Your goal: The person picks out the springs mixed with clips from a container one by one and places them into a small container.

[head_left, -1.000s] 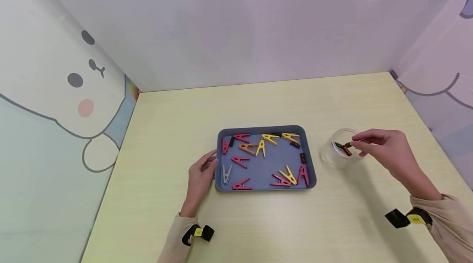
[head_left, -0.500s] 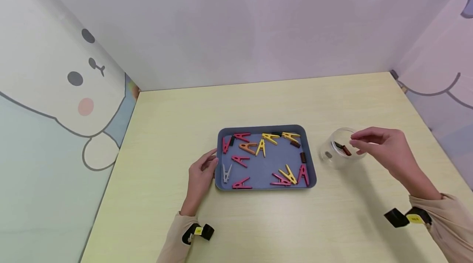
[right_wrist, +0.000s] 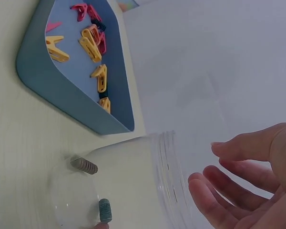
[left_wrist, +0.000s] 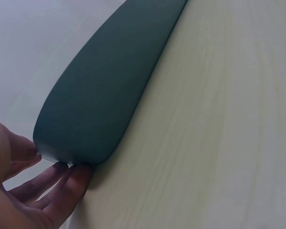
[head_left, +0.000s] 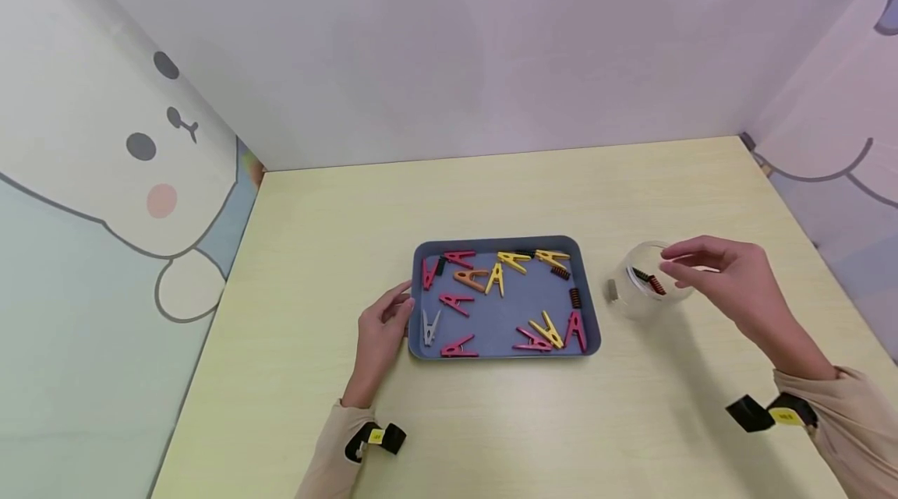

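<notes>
So the two hands are well apart here, one at each container; the left hand sits at the left end of the blue-grey tray, fingers slightly bent, fingertips against the outside of the wall, not wrapped round anything; its forearm comes in from the near side, in a tan sleeve.

The right hand hangs over the right side of the mouth of a clear jar, wrist dropping away toward the near right; thumb and fingers are loosely bent, and the right wrist view shows a gap between them with nothing held.

The jar stands on the pale wood table just right of the tray; inside you can see a dark green coil spring and a red-brown coil spring, plus a brownish ribbed piece showing at the jar's left side, low down.

The tray has a bunch of loose clothes pegs in it; red pegs along the left and near right, yellow pegs mostly far right, an orange peg far left of centre, a grey peg in the near left corner; a few dark springs lie among them, mostly toward the right.
</notes>
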`<state>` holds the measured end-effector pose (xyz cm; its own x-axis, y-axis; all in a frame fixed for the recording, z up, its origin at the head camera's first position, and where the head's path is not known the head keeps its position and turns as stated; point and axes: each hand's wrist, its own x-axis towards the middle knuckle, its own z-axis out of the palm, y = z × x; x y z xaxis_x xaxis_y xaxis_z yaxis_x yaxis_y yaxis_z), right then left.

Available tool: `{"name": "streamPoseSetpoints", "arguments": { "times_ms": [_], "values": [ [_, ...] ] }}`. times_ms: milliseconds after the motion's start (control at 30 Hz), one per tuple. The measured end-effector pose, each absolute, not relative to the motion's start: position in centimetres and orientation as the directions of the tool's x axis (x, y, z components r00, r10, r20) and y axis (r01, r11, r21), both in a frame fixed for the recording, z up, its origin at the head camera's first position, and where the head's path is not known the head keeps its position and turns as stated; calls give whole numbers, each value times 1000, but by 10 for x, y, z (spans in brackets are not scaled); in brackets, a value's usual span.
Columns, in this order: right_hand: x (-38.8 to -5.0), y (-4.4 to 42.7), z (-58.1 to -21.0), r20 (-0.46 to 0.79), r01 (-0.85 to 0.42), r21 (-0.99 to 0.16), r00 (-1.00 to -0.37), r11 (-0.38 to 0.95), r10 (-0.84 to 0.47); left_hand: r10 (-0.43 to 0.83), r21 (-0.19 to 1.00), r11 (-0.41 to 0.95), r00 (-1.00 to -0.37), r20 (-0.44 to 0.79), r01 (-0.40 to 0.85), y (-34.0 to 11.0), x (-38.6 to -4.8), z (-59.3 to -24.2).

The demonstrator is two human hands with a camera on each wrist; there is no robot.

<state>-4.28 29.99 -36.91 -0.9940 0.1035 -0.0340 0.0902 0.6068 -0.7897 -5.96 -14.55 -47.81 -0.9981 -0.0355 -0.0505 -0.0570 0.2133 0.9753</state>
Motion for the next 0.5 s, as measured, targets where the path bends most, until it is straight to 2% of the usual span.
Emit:
{"name": "streamPoseSetpoints", "arguments": {
  "times_ms": [500],
  "values": [
    [-39, 287, -359, 3, 48, -800, -996, 597, 84, -32, 974, 215, -997, -65, -71, -147, -60, -479]
  ]
}}
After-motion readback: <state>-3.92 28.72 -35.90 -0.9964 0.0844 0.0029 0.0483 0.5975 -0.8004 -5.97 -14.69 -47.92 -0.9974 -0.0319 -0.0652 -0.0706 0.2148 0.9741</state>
